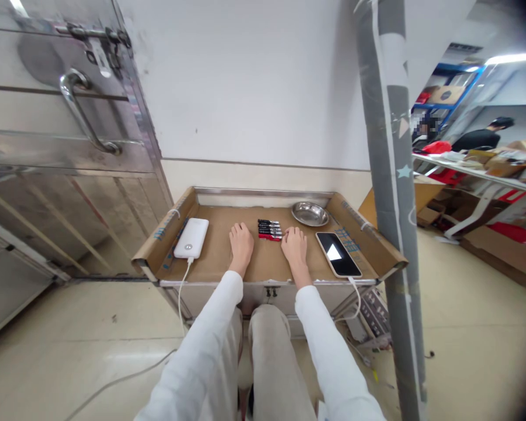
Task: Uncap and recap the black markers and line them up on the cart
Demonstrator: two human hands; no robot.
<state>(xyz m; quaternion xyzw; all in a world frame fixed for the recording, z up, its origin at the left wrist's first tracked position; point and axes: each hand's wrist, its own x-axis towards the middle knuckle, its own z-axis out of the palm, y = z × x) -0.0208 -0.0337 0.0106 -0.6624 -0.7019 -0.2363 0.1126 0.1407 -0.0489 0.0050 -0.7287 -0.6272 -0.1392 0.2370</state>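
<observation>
Several marker pens point(269, 227) lie side by side in a neat stack of rows on the cardboard, black ones at the back and a red one point(269, 237) nearest me. To their left, my left hand point(241, 244) rests palm down on the cardboard, fingers loosely bent and apart, holding nothing. My right hand point(295, 247) lies at the pens' right end, its fingers lightly bent and close to the red pen's tip. Whether it touches that pen I cannot tell. Both palms are hidden.
Brown cardboard point(219, 216) lines the bench top, with raised sides. A white power bank point(191, 238) with a cable lies left; a phone point(338, 255) with a cable lies right. Behind it sits a metal dish point(310, 214). A wrapped pole point(392, 175) stands right; people work beyond.
</observation>
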